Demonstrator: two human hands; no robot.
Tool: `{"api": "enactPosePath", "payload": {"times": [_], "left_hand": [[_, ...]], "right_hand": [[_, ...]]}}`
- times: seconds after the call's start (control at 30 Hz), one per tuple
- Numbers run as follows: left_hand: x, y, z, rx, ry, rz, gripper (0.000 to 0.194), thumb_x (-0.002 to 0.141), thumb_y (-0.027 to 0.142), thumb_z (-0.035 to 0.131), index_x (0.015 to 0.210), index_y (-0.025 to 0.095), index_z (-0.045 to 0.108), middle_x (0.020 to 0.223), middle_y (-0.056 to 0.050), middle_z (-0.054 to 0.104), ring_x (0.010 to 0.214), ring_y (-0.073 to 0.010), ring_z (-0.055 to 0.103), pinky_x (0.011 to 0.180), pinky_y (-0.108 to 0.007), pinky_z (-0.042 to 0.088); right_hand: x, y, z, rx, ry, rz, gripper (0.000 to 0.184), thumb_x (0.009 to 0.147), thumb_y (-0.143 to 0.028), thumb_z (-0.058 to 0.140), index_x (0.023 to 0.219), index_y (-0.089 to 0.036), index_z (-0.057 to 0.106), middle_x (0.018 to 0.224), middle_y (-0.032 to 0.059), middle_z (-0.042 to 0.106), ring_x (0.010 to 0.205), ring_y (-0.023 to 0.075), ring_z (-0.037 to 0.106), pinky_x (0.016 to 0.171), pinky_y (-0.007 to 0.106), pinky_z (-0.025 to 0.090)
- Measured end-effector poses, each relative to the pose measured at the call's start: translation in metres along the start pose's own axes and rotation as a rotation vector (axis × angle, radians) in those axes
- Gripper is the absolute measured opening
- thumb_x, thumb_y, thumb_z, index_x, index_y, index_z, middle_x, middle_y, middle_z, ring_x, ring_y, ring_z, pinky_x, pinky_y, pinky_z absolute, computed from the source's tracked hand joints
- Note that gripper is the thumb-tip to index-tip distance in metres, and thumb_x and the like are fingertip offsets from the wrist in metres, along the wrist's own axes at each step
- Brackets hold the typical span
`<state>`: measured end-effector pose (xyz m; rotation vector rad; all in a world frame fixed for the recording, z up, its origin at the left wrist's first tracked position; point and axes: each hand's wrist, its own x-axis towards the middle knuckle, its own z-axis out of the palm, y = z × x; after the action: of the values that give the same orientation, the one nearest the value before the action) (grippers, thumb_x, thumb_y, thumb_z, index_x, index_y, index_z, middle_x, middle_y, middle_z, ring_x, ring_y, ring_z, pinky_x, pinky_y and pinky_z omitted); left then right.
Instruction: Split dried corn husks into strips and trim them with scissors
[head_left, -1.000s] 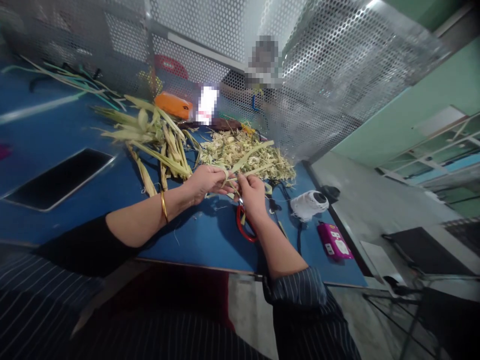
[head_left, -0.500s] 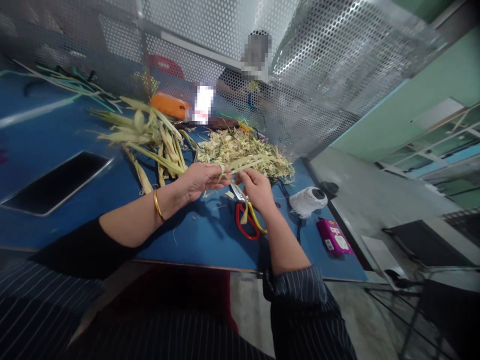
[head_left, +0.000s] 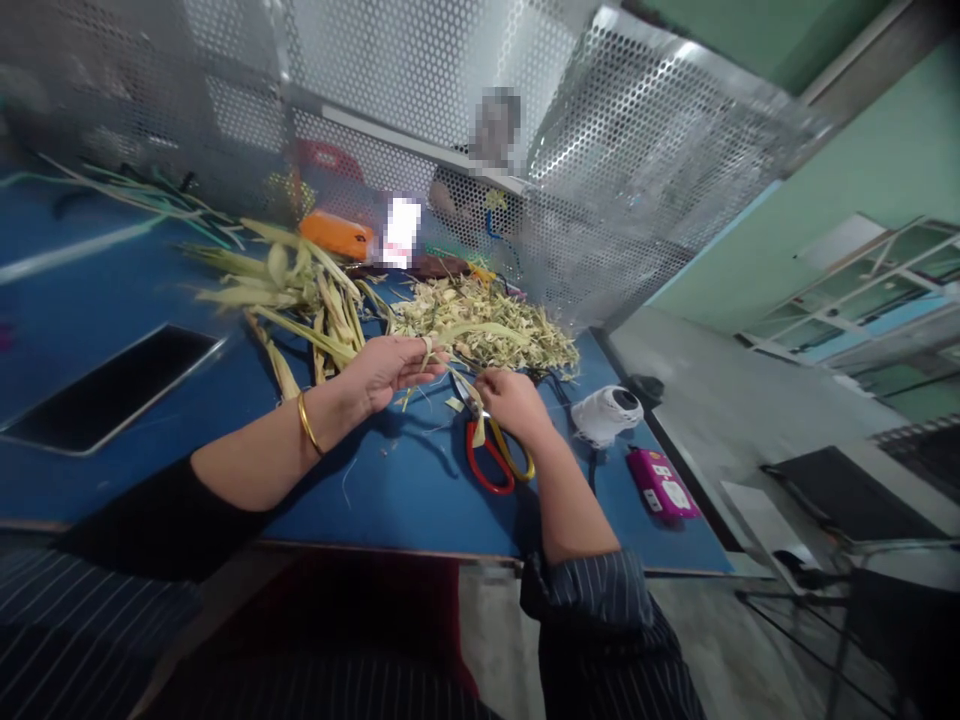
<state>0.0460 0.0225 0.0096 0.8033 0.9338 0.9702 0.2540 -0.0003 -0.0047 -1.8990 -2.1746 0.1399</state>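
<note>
My left hand (head_left: 391, 372) pinches a pale corn husk strip (head_left: 480, 330) between thumb and forefinger, its other fingers loosely extended. The strip's long, leafy end reaches right over the husk scraps. My right hand (head_left: 514, 400) is closed with fingertips pinched on a thin, drawn-out part of the husk, and a short end hangs below them. Scissors (head_left: 491, 470) with one red and one yellow handle lie on the table just below my right hand, blades partly covered by the hanging end. Beyond both hands spreads a heap of husk scraps (head_left: 517, 335).
A bundle of long husks (head_left: 330, 300) lies left of the heap. A white thread spool (head_left: 604, 418) and a magenta packet (head_left: 660, 485) are on the right. A dark, flat panel (head_left: 112, 390) is at the left. Perforated metal screens (head_left: 637, 160) border the table's back; a person sits behind them.
My right hand has drawn away from my left, down and toward me, stretching the husk between them. More of the scissors shows now. The view has shifted slightly.
</note>
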Motion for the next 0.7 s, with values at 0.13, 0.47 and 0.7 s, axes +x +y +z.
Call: {"api": "enactPosePath", "payload": {"times": [0.13,0.47,0.7], "left_hand": [[0.0,0.0001,-0.0003,0.008,-0.001,-0.01,0.014,0.085,0.016,0.064,0.076,0.009,0.072,0.088,-0.012,0.074,0.067,-0.0114,0.069,0.058,-0.016,0.056],[-0.0027,0.0009,0.0012,0.022,-0.012,0.002,0.014,0.085,0.018,0.064,0.076,0.01,0.072,0.093,-0.013,0.074,0.067,-0.0104,0.069,0.058,-0.016,0.055],[-0.0007,-0.0009,0.0005,0.032,-0.006,0.003,0.011,0.082,0.016,0.065,0.076,0.01,0.071,0.09,-0.012,0.075,0.07,-0.0107,0.069,0.06,-0.016,0.056]], "right_hand": [[0.0004,0.0,0.0013,-0.028,-0.026,-0.009,0.023,0.082,-0.022,0.046,0.082,-0.02,0.068,0.086,0.0074,0.074,0.079,0.0176,0.062,0.066,0.024,0.035],[-0.0008,-0.002,-0.0008,-0.034,-0.025,-0.009,0.021,0.081,-0.02,0.047,0.08,-0.02,0.068,0.081,0.006,0.072,0.074,0.0171,0.06,0.063,0.024,0.034],[0.0001,-0.0002,0.002,-0.047,-0.005,0.003,0.022,0.085,-0.024,0.047,0.081,-0.021,0.068,0.081,0.0068,0.073,0.073,0.0176,0.061,0.061,0.025,0.033]]}}
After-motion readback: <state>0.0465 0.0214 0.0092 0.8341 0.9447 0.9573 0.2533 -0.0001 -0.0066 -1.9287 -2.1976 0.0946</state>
